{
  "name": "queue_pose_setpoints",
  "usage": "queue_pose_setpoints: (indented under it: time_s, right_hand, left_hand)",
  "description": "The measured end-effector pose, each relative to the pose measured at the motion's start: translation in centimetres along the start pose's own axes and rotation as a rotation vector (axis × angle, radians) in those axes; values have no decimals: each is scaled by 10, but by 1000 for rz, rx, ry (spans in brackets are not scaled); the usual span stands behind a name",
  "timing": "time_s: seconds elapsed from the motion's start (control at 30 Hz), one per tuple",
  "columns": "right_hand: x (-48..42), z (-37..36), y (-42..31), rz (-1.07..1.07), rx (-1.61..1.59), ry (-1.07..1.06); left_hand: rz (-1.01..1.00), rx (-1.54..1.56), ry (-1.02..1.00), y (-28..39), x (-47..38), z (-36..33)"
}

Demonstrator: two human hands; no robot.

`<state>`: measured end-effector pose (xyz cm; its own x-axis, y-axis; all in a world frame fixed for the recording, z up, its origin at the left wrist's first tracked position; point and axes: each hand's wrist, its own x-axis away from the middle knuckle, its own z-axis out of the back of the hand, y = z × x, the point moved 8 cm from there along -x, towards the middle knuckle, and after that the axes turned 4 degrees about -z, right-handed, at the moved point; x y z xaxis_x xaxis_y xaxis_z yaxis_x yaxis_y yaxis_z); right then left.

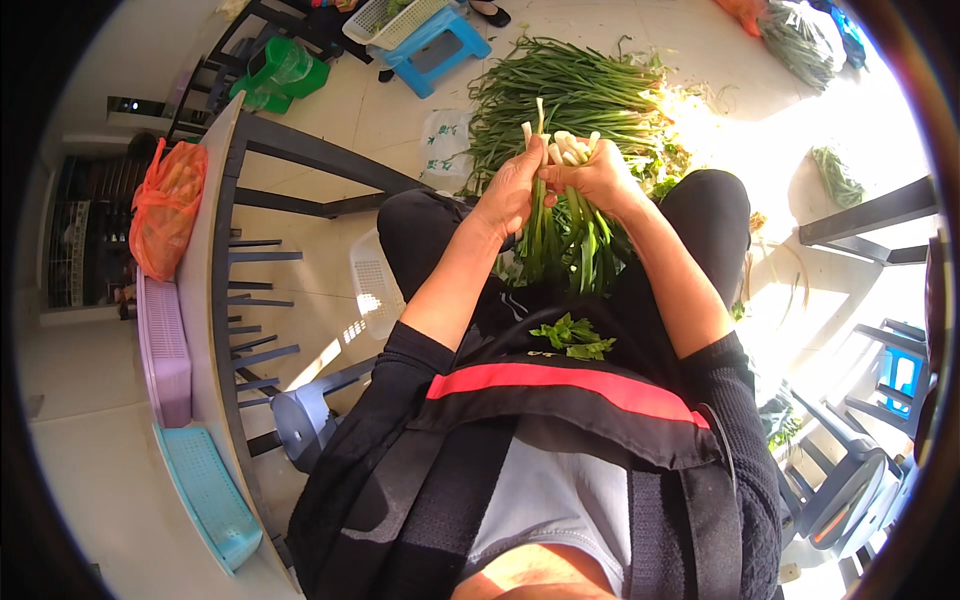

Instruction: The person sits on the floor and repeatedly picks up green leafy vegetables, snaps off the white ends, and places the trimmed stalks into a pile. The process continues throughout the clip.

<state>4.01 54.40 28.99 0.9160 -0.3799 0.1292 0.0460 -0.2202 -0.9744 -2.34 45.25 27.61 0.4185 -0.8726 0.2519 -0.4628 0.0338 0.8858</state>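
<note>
Between my knees, my right hand (pixel 604 176) grips a bunch of green garlic or scallion stalks (pixel 585 225), white ends up and green leaves hanging down. Close against it, my left hand (pixel 511 186) pinches a few more stalks (pixel 538 176), their pale ends rising above the thumb. On the floor just beyond my hands lies a large pile of long green stalks (pixel 562 82), its root ends to the right in bright sun. A few loose green leaves (pixel 574 336) rest on my black apron (pixel 570 397), below its red band.
A blue plastic stool (pixel 431 64) bears a white basket (pixel 390 26). Green bins (pixel 289 75) stand left of it. The table at left (pixel 214 330) holds an orange bag (pixel 169 210), a purple basket (pixel 165 352) and a turquoise basket (pixel 210 487). Bagged greens (pixel 802 45) lie at upper right.
</note>
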Motion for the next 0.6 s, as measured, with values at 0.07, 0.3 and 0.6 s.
queue_pose_setpoints:
  time_s: [0.07,0.3,0.6]
  right_hand:
    - [5,-6,-8,-33,-188,-95]
    - [14,25,-19,-93,-79,188]
    - [12,31,-14,-57,-182,196]
  left_hand:
    - [-115,-66,55,2,-1,0]
    - [-531,-402,312,44,10,20]
    - [-315,-460,169,19,18,6]
